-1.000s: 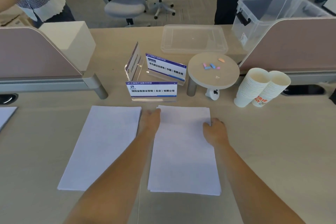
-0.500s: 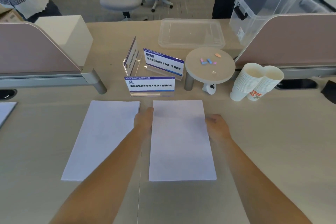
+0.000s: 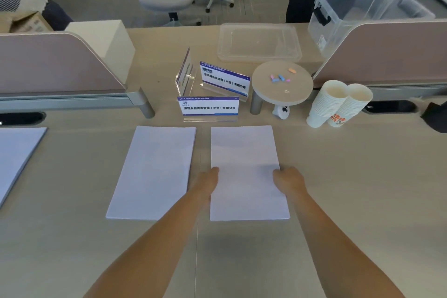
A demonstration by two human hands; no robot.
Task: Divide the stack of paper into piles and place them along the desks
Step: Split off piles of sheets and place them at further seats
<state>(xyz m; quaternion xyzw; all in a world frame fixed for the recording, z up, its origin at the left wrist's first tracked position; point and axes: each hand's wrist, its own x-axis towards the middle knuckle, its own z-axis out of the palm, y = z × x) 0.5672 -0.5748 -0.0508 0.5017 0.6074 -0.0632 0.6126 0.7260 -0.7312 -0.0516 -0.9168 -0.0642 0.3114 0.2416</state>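
My left hand: grips pile, one edge.
My right hand: grips opposite edge.
Beside left hand: other pile.

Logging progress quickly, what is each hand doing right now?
Left hand: against the left edge of the rightmost white paper pile; grip cannot be told.
Right hand: against its right edge; grip cannot be told.

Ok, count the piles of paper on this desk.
3. Left pile, cut off at the frame edge; middle pile, left of centre; right pile, held between the left hand and right hand. Others may lie out of view.
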